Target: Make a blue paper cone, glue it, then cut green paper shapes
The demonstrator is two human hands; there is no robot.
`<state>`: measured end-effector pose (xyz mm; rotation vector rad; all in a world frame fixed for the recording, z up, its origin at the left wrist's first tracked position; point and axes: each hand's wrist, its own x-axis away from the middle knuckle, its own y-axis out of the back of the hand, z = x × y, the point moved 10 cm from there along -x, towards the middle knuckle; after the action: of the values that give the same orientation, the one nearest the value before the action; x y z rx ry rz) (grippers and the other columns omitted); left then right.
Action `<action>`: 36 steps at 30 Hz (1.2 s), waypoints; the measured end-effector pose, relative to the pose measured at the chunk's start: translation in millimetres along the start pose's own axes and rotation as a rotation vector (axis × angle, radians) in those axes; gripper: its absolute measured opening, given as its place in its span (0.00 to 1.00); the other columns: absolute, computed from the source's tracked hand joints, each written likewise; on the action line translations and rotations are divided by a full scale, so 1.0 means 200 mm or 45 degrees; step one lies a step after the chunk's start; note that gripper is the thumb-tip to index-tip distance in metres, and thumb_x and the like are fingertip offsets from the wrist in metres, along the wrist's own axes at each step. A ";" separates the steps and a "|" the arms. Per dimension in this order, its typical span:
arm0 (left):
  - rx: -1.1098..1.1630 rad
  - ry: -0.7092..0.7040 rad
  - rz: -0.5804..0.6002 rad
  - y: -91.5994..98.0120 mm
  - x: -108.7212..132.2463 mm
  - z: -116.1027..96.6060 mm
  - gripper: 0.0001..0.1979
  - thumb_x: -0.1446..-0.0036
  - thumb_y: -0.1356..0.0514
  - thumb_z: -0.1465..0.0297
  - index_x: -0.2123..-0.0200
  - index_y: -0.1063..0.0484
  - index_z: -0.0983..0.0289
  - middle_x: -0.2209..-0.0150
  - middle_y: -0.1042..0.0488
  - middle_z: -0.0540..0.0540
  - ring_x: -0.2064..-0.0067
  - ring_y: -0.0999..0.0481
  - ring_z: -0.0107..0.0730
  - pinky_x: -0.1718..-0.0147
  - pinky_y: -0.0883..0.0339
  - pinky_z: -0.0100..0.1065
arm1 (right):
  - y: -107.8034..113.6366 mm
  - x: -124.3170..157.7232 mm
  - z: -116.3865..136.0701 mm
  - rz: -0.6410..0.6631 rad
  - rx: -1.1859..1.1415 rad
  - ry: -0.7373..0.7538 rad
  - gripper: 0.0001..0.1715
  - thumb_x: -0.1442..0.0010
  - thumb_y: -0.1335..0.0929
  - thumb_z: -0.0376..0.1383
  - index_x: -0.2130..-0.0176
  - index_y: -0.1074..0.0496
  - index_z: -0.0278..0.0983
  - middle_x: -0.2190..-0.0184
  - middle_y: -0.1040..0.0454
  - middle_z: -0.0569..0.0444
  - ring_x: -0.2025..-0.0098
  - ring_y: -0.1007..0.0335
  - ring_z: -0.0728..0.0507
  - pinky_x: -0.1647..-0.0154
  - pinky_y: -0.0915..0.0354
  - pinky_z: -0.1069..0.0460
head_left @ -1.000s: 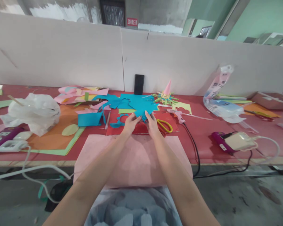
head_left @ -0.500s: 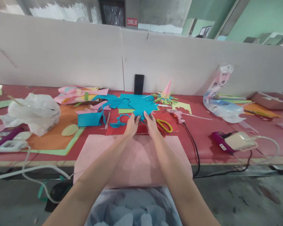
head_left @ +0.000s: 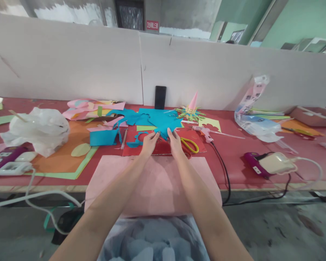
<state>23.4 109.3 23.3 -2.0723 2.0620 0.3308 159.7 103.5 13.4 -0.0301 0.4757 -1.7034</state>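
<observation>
Both hands hold a blue paper cutout [head_left: 165,132] with pointed edges, low over the red sheet [head_left: 163,148]. My left hand [head_left: 150,143] pinches its left side, fingertips partly under the paper. On its right side, my right hand [head_left: 175,143] grips with the thumb on top. Behind it lies a larger blue paper sheet [head_left: 143,113]; where the two overlap is hard to make out. Yellow-handled scissors [head_left: 190,145] rest just right of my right hand. A blue ring-shaped paper scrap [head_left: 137,139] lies left of my left hand.
A pink glue gun [head_left: 206,135] with a black cable lies to the right. Behind it stands a pink cone on a green and yellow base [head_left: 192,107]. A black phone [head_left: 160,97] leans on the white partition. Paper scraps [head_left: 103,138] and a plastic bag [head_left: 40,127] are on the left.
The blue cutout has tilted and turned slightly in my hands. My left fingers have shifted a little left, and my right thumb a little right. Everything else stays in place.
</observation>
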 end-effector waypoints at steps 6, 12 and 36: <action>0.024 0.092 0.103 -0.04 0.01 0.06 0.16 0.54 0.41 0.58 0.78 0.27 0.66 0.80 0.29 0.50 0.74 0.32 0.30 0.72 0.39 0.30 | -0.01 -0.01 0.03 0.016 0.035 0.085 0.32 0.53 0.30 0.44 0.49 0.37 0.41 0.54 0.29 0.54 0.54 0.32 0.44 0.50 0.36 0.47; -0.002 0.099 0.140 -0.06 0.01 0.05 0.17 0.54 0.42 0.57 0.78 0.26 0.66 0.79 0.28 0.50 0.74 0.32 0.29 0.72 0.39 0.30 | 0.01 0.00 0.04 -0.035 0.149 0.089 0.34 0.53 0.31 0.44 0.47 0.39 0.40 0.52 0.30 0.53 0.53 0.32 0.44 0.51 0.36 0.47; -0.062 -0.103 0.373 -0.16 0.04 -0.02 0.13 0.52 0.43 0.65 0.64 0.26 0.65 0.64 0.25 0.56 0.64 0.28 0.33 0.63 0.35 0.33 | 0.08 -0.01 0.01 -0.161 -0.123 -0.041 0.28 0.53 0.32 0.46 0.52 0.36 0.43 0.58 0.28 0.55 0.64 0.30 0.48 0.65 0.32 0.53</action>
<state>54.8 100.9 25.1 -1.7477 2.3284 0.5055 175.0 103.0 10.8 -0.1602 0.5410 -1.7999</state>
